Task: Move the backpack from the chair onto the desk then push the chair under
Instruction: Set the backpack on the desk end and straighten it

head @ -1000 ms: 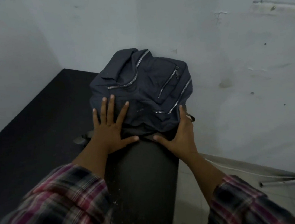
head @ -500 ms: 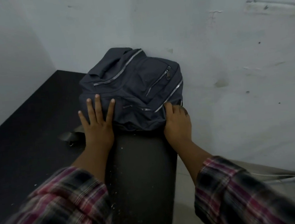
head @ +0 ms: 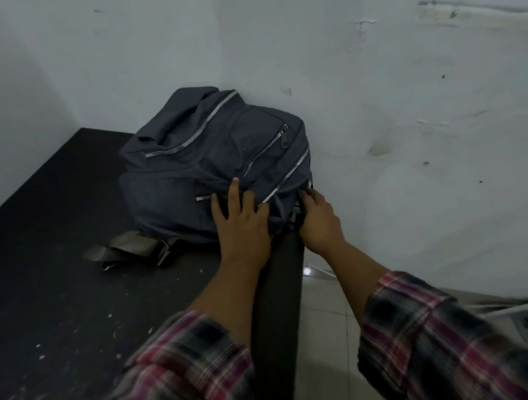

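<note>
Pressing left hand [head: 242, 225] spread on backpack [head: 206, 163]; right hand [head: 319, 220] pinching its corner.

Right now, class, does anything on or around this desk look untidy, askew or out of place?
Yes. A backpack strap trails loose across the black desk, pale crumbs or flecks litter the desk's near surface, and the white wall beside the backpack carries smudges and chipped paint. The backpack itself sits flat on the desk.
</note>
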